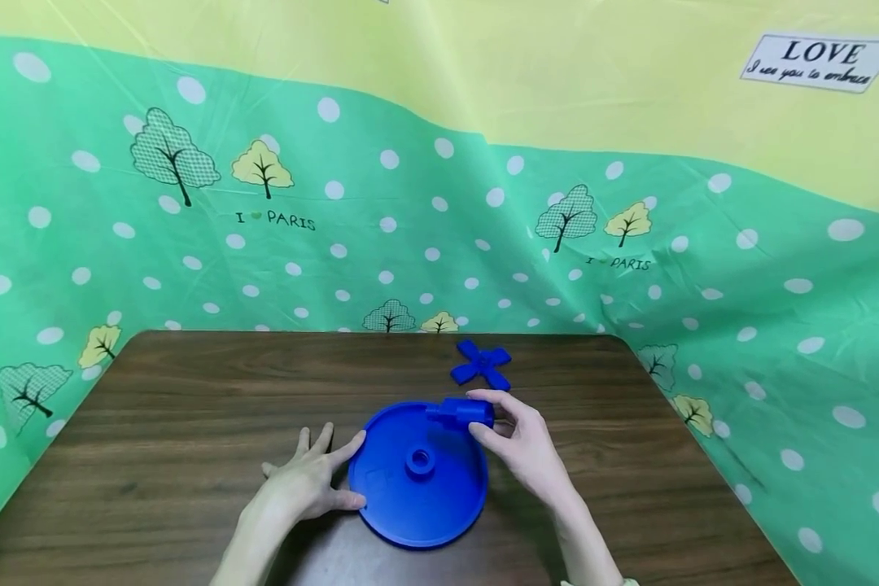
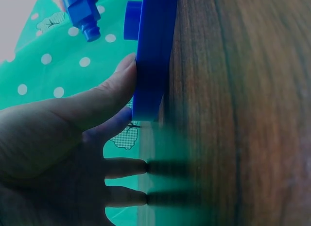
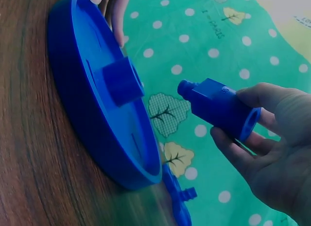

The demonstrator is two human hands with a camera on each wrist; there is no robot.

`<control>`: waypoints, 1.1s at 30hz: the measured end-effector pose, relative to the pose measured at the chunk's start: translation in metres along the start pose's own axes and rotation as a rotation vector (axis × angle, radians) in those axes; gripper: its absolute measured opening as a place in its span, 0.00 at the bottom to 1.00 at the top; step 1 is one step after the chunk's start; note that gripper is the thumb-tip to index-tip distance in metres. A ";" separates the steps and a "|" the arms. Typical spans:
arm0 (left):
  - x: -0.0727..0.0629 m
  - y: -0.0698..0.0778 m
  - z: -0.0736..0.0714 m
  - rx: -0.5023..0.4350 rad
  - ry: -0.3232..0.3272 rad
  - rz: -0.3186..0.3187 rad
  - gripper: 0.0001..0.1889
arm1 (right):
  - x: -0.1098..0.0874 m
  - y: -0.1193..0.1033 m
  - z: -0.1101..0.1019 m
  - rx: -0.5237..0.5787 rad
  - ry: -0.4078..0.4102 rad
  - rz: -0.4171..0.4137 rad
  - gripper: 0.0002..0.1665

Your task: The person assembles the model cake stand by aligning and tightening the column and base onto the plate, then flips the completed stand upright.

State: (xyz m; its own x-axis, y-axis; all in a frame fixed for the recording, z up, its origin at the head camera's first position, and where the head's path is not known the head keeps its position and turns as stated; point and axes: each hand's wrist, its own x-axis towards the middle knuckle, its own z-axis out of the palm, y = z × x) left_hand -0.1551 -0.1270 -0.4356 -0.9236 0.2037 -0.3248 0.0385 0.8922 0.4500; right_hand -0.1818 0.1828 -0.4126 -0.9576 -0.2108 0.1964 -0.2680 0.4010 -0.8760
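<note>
A round blue disc-shaped base (image 1: 395, 509) with a raised rim and a hollow central socket (image 1: 420, 463) lies on the table. My left hand (image 1: 303, 484) rests at its left side, thumb and index finger touching the rim, the other fingers spread over the wood. Above the far right part of the base, my right hand (image 1: 516, 439) pinches a blue stepped cylinder (image 3: 221, 107) between thumb and fingers. That piece is held roughly level, its narrow threaded-looking tip pointing left and its wide hollow end toward the palm.
Beyond the base, near the table's far edge, lies a blue four-armed cross piece (image 1: 482, 364); a short stub (image 3: 188, 193) rises from it in the right wrist view. The dark wooden table (image 1: 190, 407) backs onto a green and yellow printed cloth (image 1: 410, 220).
</note>
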 end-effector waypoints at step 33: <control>0.004 0.001 -0.001 0.000 0.019 -0.026 0.49 | -0.001 -0.006 0.021 -0.053 0.007 -0.005 0.27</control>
State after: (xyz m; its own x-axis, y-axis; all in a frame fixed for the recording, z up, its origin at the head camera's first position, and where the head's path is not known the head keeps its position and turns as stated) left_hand -0.1594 -0.1255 -0.4360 -0.9314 0.1723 -0.3207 0.0141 0.8973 0.4412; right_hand -0.1775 0.1623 -0.4169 -0.9570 -0.2067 0.2035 -0.2773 0.4464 -0.8508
